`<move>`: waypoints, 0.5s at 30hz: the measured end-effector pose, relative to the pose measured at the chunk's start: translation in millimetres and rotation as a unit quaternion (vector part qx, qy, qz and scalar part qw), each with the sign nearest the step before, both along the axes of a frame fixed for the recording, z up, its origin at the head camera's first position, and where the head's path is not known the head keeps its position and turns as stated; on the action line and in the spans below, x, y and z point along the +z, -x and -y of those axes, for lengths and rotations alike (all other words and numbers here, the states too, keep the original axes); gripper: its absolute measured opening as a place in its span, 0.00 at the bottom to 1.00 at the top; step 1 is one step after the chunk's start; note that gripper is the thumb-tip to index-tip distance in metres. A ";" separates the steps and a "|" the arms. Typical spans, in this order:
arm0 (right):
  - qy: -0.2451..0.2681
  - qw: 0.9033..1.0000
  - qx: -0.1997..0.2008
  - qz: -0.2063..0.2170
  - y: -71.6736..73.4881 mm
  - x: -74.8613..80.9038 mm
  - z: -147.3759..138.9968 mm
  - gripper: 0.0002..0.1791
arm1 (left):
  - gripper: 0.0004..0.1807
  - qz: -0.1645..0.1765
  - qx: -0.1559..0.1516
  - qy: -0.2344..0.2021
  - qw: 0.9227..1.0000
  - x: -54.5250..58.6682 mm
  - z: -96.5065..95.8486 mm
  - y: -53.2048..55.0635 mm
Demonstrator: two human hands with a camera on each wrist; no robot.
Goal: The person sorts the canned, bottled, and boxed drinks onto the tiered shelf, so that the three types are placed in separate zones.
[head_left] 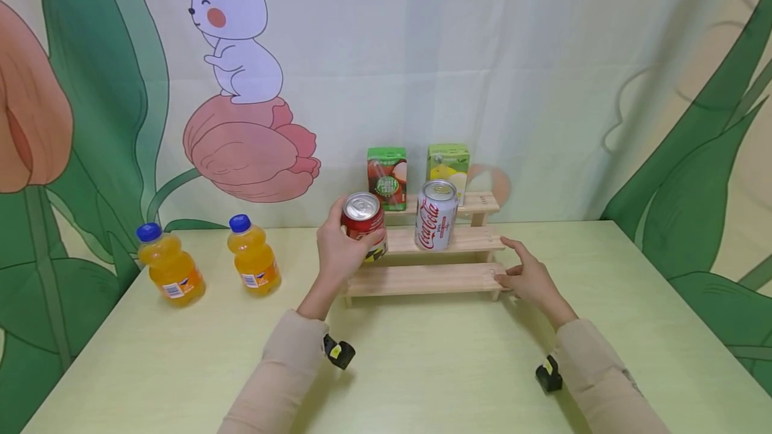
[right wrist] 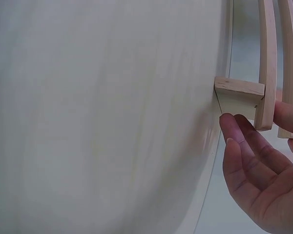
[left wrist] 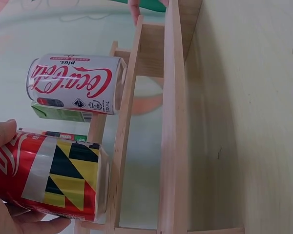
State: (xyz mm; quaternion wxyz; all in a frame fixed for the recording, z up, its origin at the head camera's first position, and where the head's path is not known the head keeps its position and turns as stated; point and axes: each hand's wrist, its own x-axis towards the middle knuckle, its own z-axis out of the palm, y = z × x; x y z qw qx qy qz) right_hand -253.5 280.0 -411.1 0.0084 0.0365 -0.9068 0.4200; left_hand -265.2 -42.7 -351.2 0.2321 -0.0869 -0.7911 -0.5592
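My left hand [head_left: 342, 246] grips a red Coca-Cola can [head_left: 364, 216] by its sides, upright at the left end of the middle step of a wooden three-step rack [head_left: 422, 280]. In the left wrist view, the base of this red can [left wrist: 63, 175] is right at the step's edge. A white Coca-Cola can [head_left: 437, 215] stands on the same step, further right. At the rack's right end, my right hand [head_left: 533, 280] holds the lowest step, with the thumb on one side of the board and fingers [right wrist: 256, 161] curled beneath it.
On the top step stand a red-and-green juice carton [head_left: 387, 179] and a green-and-yellow juice carton [head_left: 448, 165]. Two orange drink bottles with blue caps, a nearer-edge bottle [head_left: 171, 270] and another bottle [head_left: 256, 260], stand left on the pale table [head_left: 422, 367]. A printed curtain [head_left: 543, 86] hangs behind.
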 end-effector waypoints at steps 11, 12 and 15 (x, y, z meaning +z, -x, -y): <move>0.004 1.000 0.000 0.001 0.3 -1.4 0.8 0.40 | 0.37 -0.009 0.000 -0.001 1.000 0.6 -5.9 8.0; 0.003 1.000 0.000 0.002 0.4 -1.4 0.6 0.40 | 0.37 -0.009 0.001 -0.002 1.000 0.8 -6.3 8.7; 0.002 1.000 -0.003 0.004 0.7 -1.7 0.5 0.40 | 0.37 -0.012 0.000 -0.003 1.000 1.3 -7.7 11.0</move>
